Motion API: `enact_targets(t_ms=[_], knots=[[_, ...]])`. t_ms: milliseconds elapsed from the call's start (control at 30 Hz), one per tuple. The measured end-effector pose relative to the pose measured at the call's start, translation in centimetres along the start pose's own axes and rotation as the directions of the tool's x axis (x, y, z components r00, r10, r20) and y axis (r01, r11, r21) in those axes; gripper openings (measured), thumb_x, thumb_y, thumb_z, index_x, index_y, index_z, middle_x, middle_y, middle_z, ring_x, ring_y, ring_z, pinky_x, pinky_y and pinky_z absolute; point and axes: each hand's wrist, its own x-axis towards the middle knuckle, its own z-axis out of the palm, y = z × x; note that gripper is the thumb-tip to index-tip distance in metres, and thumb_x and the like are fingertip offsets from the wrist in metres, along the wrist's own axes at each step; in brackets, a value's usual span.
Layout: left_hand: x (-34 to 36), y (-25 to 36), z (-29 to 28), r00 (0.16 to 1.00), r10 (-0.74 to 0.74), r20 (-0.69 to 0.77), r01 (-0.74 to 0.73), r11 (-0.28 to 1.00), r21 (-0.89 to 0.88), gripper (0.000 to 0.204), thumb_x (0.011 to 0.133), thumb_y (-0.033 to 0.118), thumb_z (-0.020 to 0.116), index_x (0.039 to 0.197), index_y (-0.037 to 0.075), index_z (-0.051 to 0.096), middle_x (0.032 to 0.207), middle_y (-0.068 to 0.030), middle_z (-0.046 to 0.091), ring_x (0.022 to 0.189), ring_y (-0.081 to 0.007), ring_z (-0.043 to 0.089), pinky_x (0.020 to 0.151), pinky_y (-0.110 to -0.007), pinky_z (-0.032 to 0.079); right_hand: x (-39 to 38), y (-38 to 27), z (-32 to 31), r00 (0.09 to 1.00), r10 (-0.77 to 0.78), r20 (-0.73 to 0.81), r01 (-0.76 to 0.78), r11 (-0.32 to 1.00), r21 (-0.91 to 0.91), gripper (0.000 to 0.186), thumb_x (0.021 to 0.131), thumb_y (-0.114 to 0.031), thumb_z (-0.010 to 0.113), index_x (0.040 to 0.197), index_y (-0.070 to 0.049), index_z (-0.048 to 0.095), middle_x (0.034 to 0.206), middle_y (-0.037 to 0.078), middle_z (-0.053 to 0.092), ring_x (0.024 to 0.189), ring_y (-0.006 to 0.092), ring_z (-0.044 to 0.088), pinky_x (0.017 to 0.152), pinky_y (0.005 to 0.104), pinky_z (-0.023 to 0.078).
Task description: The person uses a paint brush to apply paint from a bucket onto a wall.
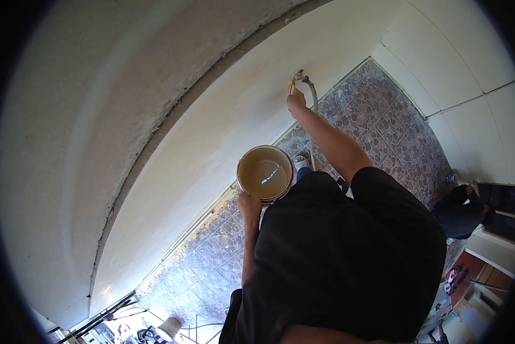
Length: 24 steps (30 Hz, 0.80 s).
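A round beige bucket [263, 172] stands out in front of my body, close to the wall, with a shiny streak of reflected light inside it. My left hand [249, 207] is closed on the near left edge of the bucket's rim. Farther out, my right hand [296, 101] reaches up to a tap [298, 74] on the wall. Its fingers are wrapped round a thin pale hose [292, 88] just below the tap. Beside it a thicker hose [314, 96] with a dark fitting bends down from the tap toward the floor.
A cream wall [228, 109] runs along my left, under a rough grey ledge [188, 94]. Patterned tiles [378, 109] cover the floor. A person in dark clothes [458, 212] is at the far right. A pale container [169, 328] and cables lie at the lower left.
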Motion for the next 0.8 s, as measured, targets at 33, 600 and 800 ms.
enact_targets(t_ms=[33, 600, 800], knots=[[0.1, -0.7, -0.1, 1.0, -0.016, -0.015, 0.016, 1.0, -0.002, 0.034, 0.082, 0.022, 0.054, 0.085, -0.01, 0.065, 0.079, -0.0317, 0.064, 0.08, -0.0458, 0.065, 0.069, -0.05, 0.048, -1.4, -0.6, 0.6, 1.0, 0.012, 0.016, -0.013, 0.999, 0.044, 0.028, 0.091, -0.007, 0.038, 0.108, -0.012, 0.06, 0.066, 0.003, 0.048, 0.047, 0.0132, 0.043, 0.038, 0.029, 0.034], [0.3, 0.4, 0.5, 0.999, 0.043, -0.008, -0.043, 0.999, 0.009, 0.035, 0.08, 0.023, 0.056, 0.086, -0.01, 0.065, 0.081, -0.0312, 0.064, 0.083, -0.0457, 0.065, 0.072, -0.051, 0.048, 6.0, -5.6, -7.2, 0.977, -0.103, -0.188, 0.176, 0.887, 0.426, 0.054, 0.095, -0.008, 0.046, 0.147, -0.016, 0.036, 0.069, -0.002, 0.046, 0.048, 0.0059, 0.037, 0.04, 0.0212, 0.029], [0.9, 1.2, 1.9, 0.997, 0.041, 0.062, -0.038, 0.998, -0.046, 0.033, 0.08, 0.02, 0.054, 0.085, -0.011, 0.064, 0.078, -0.0318, 0.064, 0.079, -0.0439, 0.066, 0.068, -0.049, 0.048, 6.3, -1.9, -4.3, 0.929, -0.274, -0.249, 0.308, 0.945, 0.107, 0.058, 0.095, -0.007, 0.045, 0.149, -0.02, 0.033, 0.069, -0.001, 0.048, 0.048, 0.0065, 0.04, 0.04, 0.0234, 0.035]])
